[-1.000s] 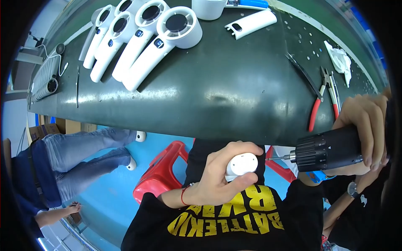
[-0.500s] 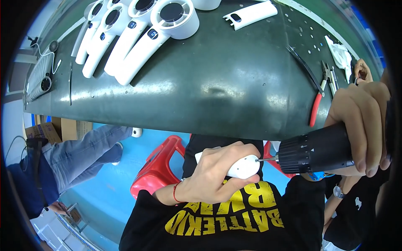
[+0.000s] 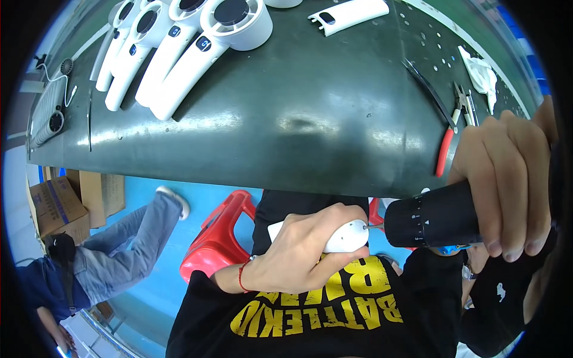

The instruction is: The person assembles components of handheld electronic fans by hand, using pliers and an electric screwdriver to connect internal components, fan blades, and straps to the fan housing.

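My left hand [image 3: 301,247] is wrapped round a white plastic handle [image 3: 348,236], its rounded end facing right and showing small holes. Most of the handle is hidden in my palm. In my right hand [image 3: 504,185] is a black power screwdriver [image 3: 431,216], held level and pointing left. Its thin metal bit [image 3: 375,226] meets a hole in the rounded end. Whether a screw sits in that hole is too small to tell. Both hands are over my lap, in front of the table edge.
Several white handheld fans [image 3: 236,27] lie at the table's [image 3: 256,143] far left. A white shell piece [image 3: 349,16], black tweezers [image 3: 428,89], red-handled pliers [image 3: 444,149] and a crumpled white bag [image 3: 480,74] lie farther right. A red stool [image 3: 218,238] and another person [image 3: 113,262] are at left.
The screwdriver has come closer to the white handle, with less of its bit showing. The view has shifted slightly, and the person at left has changed position.
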`<action>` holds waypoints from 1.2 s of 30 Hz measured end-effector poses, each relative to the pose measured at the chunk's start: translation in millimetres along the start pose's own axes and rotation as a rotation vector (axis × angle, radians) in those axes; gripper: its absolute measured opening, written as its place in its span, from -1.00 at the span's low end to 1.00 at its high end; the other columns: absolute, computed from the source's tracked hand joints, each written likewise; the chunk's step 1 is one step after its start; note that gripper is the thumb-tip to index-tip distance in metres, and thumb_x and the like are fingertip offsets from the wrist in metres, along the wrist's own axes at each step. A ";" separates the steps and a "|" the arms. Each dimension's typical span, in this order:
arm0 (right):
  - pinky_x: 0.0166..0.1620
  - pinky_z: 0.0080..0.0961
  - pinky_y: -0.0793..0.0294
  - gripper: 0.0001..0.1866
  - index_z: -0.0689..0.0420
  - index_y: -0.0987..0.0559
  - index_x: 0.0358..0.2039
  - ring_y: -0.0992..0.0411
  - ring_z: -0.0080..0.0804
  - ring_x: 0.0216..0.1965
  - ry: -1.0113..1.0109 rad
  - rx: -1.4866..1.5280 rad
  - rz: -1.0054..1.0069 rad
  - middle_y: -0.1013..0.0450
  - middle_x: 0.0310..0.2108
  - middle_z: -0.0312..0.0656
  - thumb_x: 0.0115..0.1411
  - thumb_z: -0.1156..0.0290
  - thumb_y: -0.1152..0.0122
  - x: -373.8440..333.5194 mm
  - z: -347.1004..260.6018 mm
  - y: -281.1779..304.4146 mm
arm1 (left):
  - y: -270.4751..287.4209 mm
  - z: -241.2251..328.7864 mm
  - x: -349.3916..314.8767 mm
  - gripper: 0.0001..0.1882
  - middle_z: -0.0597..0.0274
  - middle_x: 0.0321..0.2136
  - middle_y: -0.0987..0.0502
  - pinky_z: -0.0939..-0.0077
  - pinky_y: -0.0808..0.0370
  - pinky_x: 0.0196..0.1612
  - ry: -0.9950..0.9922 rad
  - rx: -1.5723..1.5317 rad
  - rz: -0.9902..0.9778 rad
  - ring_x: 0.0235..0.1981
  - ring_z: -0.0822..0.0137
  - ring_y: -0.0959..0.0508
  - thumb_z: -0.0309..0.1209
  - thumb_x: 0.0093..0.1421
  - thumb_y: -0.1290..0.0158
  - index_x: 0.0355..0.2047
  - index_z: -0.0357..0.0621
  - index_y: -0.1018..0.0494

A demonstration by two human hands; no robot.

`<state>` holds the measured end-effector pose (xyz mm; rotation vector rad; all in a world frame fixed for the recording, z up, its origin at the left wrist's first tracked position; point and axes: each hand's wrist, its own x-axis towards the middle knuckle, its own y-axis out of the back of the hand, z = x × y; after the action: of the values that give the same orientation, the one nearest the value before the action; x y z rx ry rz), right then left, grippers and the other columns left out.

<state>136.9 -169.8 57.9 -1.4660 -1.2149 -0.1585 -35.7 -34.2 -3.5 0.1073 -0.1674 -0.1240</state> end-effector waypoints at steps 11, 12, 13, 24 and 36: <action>-0.55 -0.46 -0.62 -0.91 0.31 -0.28 -0.38 -0.49 -0.22 -0.66 -0.060 -0.042 0.113 -0.47 -0.60 0.03 0.26 0.57 0.08 -3.8 -3.9 -3.5 | -1.2 -1.4 -4.2 -0.64 0.02 -0.38 -0.52 0.45 -0.51 -0.45 0.031 -0.021 0.008 -0.48 0.09 -0.60 -0.42 0.11 -0.19 -0.16 -0.31 -0.34; -0.53 -0.45 -0.62 -0.91 0.31 -0.29 -0.37 -0.49 -0.23 -0.66 -0.021 0.003 0.028 -0.46 -0.62 0.02 0.26 0.56 0.08 -4.8 -1.4 1.8 | -1.9 -2.0 -4.0 -0.64 0.02 -0.38 -0.52 0.45 -0.51 -0.45 0.024 -0.021 0.009 -0.48 0.09 -0.60 -0.42 0.11 -0.19 -0.16 -0.31 -0.34; -0.51 -0.45 -0.63 -0.91 0.30 -0.30 -0.37 -0.50 -0.24 -0.65 0.017 0.041 -0.052 -0.46 -0.63 0.01 0.26 0.55 0.07 -6.9 0.5 7.2 | -4.1 -3.1 -3.2 -0.64 0.02 -0.38 -0.52 0.46 -0.51 -0.45 0.036 -0.043 0.012 -0.48 0.10 -0.60 -0.42 0.11 -0.20 -0.15 -0.31 -0.34; -0.50 -0.70 -0.20 -0.44 0.27 -0.40 -0.21 -0.16 -0.68 -0.66 0.161 -0.754 0.445 -0.23 -0.63 -0.38 0.17 -0.06 0.16 5.5 -22.0 17.9 | -2.1 -0.8 -2.7 -0.71 0.34 -0.48 -0.50 0.72 -0.36 -0.45 0.196 -0.185 0.168 -0.51 0.63 -0.47 -0.57 0.05 -0.22 -0.20 -0.22 -0.43; -0.54 -0.67 -0.17 -0.36 0.24 -0.38 -0.25 -0.12 -0.66 -0.69 0.178 -0.728 0.475 -0.21 -0.67 -0.38 0.16 -0.18 0.23 6.1 -19.7 15.4 | 2.5 -4.1 5.3 -0.67 0.44 -0.58 -0.45 0.76 -0.28 -0.47 0.294 -0.364 0.234 -0.56 0.70 -0.38 -0.65 0.10 -0.11 -0.09 -0.31 -0.41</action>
<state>161.0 -178.7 58.4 -2.2742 -0.6479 -0.4264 -29.5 -32.0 -6.4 -0.2565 0.1375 0.0957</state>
